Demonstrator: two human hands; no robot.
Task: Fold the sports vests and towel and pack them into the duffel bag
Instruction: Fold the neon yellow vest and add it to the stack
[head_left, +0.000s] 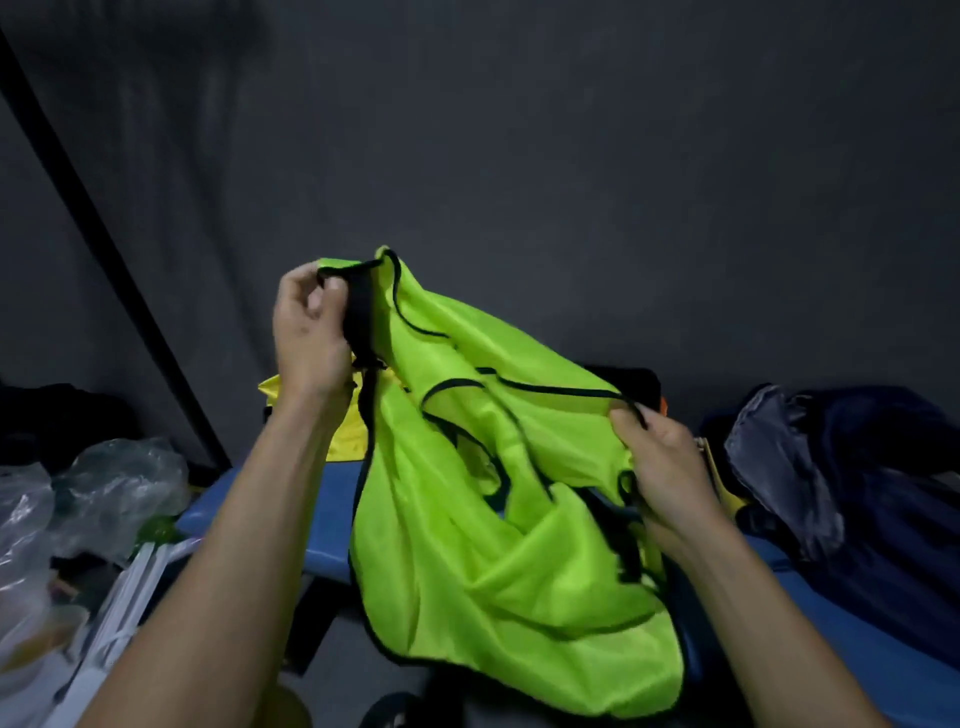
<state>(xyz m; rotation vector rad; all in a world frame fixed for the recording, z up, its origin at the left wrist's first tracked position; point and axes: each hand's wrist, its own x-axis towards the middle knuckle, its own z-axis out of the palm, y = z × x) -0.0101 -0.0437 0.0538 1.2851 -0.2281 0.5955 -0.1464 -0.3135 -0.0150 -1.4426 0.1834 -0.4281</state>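
Folding has barely begun: left hand (311, 332) and right hand (662, 467) each pinch the unfolded neon-green mesh vest's (493, 519) black trim; nothing visibly packed.

Slightly sheeny mesh-cloth vest (483, 545), crinkly glossy plastic bags (111, 483), matt, possibly cloth backdrop (519, 130)

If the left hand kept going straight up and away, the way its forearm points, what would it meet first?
Probably only the dark grey backdrop. The left hand pinches the green vest by its black trim, and nothing else shows above it; depth is unclear.
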